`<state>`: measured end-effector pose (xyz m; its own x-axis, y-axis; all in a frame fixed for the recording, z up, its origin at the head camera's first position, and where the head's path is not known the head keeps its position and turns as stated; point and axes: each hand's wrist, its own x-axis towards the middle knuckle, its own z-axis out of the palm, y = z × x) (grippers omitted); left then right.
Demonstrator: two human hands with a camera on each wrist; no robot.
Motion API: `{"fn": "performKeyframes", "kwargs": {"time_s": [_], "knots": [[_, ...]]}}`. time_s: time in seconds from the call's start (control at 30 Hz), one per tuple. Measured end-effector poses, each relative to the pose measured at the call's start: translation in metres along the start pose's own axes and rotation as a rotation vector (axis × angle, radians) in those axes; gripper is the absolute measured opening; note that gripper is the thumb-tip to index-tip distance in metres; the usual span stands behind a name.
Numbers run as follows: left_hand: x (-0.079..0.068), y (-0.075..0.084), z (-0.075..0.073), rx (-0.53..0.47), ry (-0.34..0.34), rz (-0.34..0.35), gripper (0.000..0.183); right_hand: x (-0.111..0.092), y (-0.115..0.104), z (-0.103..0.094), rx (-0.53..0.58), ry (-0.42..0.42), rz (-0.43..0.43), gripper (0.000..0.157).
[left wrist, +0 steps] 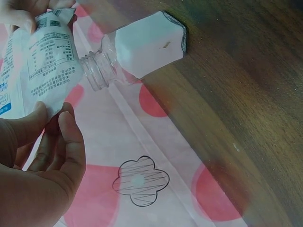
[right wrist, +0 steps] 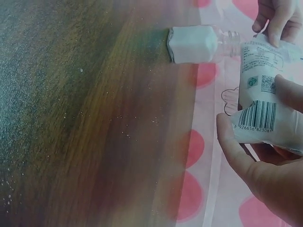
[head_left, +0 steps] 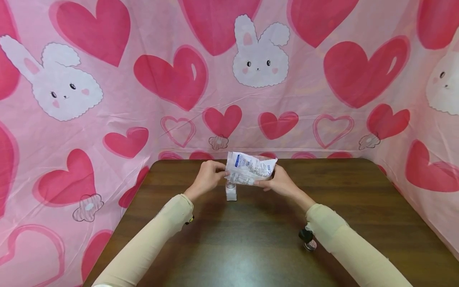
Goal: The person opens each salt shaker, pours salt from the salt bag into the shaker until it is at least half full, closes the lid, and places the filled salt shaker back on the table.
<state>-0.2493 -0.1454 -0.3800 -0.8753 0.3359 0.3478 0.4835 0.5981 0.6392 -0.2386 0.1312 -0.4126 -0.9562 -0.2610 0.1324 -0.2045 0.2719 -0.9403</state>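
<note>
The open bottle [head_left: 231,193] stands upright on the table [head_left: 236,247], with white stuff filling its body up to about the shoulder and its neck clear. The white bag [head_left: 251,169] is held slanting just above the bottle's mouth; whether the two touch, I cannot tell. To the left of the bottle, the left hand [head_left: 207,175] pinches the bag's edge between thumb and fingers; to the right of it, the right hand [head_left: 280,181] grips the bag's other end, thumb on one face. This looks like pouring, though no falling stream shows. To do it well, keep the bag's opening narrow and centred over the bottle's mouth, tip gently from the right, and ease off before the neck fills. Nothing steadies the bottle, so a nudge from the bag could topple it. White grains [right wrist: 127,135] dot the table near the bottle, which suggests going slower.
</note>
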Motion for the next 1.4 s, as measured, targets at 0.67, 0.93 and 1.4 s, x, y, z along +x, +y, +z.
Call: {"fn": "performKeyframes", "kwargs": {"time_s": [0.67, 0.93, 1.4], "knots": [[0.005, 0.005, 0.005, -0.015, 0.023, 0.025, 0.006, -0.009, 0.011, 0.008, 0.152, 0.009, 0.045, 0.065], [0.009, 0.009, 0.006, -0.020, 0.050, 0.056, 0.004, -0.011, 0.015, 0.011, 0.235, 0.004, 0.064, 0.078], [0.015, 0.016, 0.013, -0.024, 0.073, 0.054, 0.006, -0.016, 0.021, 0.018, 0.375, 0.023, 0.089, 0.082]]}}
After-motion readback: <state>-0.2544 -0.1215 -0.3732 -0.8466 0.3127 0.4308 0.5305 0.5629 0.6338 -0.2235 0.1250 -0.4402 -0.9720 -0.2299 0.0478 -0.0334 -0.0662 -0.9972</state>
